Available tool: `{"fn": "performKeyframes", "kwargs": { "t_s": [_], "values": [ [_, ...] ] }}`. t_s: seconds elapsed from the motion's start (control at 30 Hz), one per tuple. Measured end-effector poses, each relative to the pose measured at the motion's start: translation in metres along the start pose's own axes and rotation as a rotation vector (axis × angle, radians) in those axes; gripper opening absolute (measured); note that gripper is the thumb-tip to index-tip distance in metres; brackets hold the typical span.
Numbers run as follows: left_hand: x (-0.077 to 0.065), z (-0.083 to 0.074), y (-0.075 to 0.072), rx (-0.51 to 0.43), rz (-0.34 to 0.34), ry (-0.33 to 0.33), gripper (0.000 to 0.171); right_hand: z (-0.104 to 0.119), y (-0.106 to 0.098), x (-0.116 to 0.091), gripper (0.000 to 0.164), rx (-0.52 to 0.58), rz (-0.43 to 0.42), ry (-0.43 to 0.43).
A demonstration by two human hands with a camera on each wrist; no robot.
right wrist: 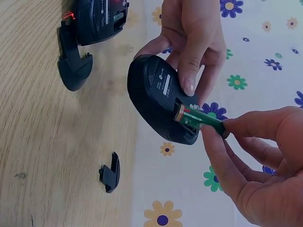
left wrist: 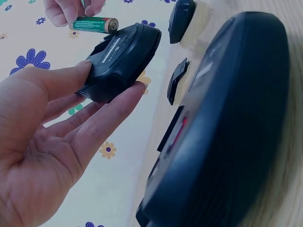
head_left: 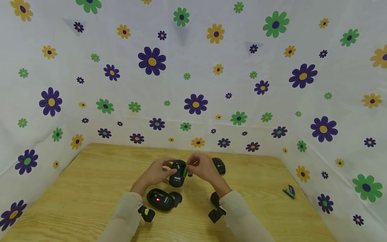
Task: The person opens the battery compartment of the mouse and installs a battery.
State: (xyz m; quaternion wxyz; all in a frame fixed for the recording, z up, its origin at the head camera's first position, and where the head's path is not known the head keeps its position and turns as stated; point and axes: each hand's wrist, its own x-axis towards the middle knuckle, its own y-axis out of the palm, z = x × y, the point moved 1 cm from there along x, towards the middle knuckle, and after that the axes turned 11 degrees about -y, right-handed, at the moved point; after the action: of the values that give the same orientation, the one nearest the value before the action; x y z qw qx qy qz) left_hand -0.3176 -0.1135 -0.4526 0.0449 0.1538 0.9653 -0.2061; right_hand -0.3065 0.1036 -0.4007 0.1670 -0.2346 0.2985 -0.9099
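Observation:
My left hand [head_left: 155,173] holds a black computer mouse [head_left: 176,179] with its underside turned up and its battery bay uncovered. Between thumb and fingertips, my right hand [head_left: 205,167] pinches a green AA battery [right wrist: 204,119]. In the right wrist view, the battery's near end overlaps the bay of the held mouse [right wrist: 154,94], and the battery lies at a slant over it. From the left wrist, the same battery [left wrist: 94,24] shows just above the mouse's edge, its metal end facing the camera. Part of the bay is hidden by the battery and the left thumb.
Nearer me, a second mouse [head_left: 160,200] lies underside up, a red light glowing, its cover [head_left: 176,199] beside it. Another dark mouse [head_left: 219,166] stands behind my right hand. A small black cover [right wrist: 111,175] lies on the wooden table. Two batteries [head_left: 289,193] lie far right.

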Motion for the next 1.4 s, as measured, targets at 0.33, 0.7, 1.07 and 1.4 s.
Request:
{"fn": "performKeyframes", "kwargs": {
  "t_s": [0.33, 0.7, 1.07, 1.4],
  "values": [
    [0.003, 0.007, -0.001, 0.004, 0.012, 0.000, 0.048, 0.001, 0.004, 0.005, 0.004, 0.006, -0.002, -0.037],
    [0.000, 0.002, -0.001, -0.006, 0.029, 0.026, 0.048, -0.001, 0.007, 0.011, 0.008, -0.045, -0.050, -0.020],
    [0.002, 0.000, 0.000, -0.004, 0.034, 0.044, 0.049, -0.005, 0.012, 0.010, 0.005, -0.134, -0.073, -0.049],
    [0.001, 0.000, 0.002, -0.031, 0.039, 0.050, 0.047, -0.011, 0.012, 0.005, 0.017, -0.018, -0.113, 0.009]
  ]
}}
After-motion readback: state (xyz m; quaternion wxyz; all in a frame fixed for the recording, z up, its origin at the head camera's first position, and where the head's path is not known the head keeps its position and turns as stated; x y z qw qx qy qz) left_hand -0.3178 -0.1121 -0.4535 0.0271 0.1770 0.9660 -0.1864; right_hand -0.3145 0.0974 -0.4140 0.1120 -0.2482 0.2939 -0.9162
